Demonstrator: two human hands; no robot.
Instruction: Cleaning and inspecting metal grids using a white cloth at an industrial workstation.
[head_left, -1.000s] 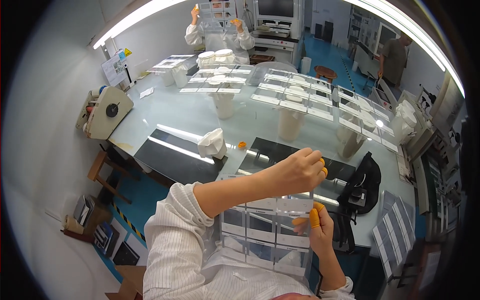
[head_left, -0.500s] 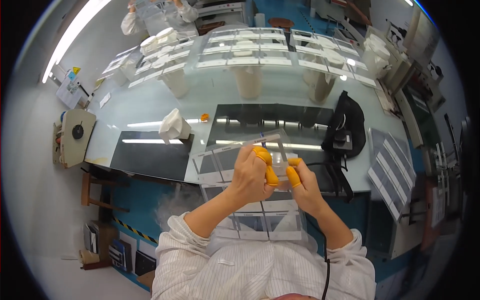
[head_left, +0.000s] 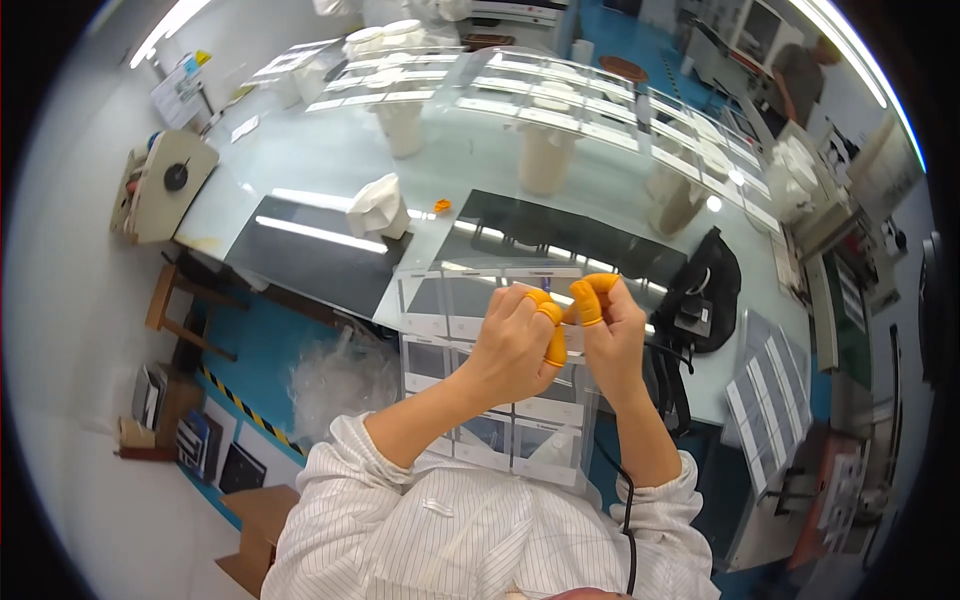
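Observation:
A clear plastic sheet point(head_left: 426, 324) with white panels and grey bars leans over the table's front edge, between the table and my striped sleeves. My left hand point(head_left: 518, 338) is closed over its right part, with yellow finger cots on the thumb and fingers. My right hand point(head_left: 612, 325), also in yellow cots, pinches close beside the left fingertips. Whatever lies between the fingertips is too small to make out. A short blue stick-like thing point(head_left: 547, 285) shows just above my left fingers; whether it is held cannot be told.
Dark panels point(head_left: 310, 238) lie on the glossy table point(head_left: 290, 160), near a crumpled white wipe point(head_left: 378, 205) and an orange scrap point(head_left: 442, 206). A black bag point(head_left: 716, 285) with a cable sits right. Behind, printed sheets point(head_left: 545, 100) rest on white buckets point(head_left: 545, 160). People stand farther back.
The view has turned, so the table appears slanted. My right hand's fingers have risen and come to my left fingertips. The sheet now hangs straighter.

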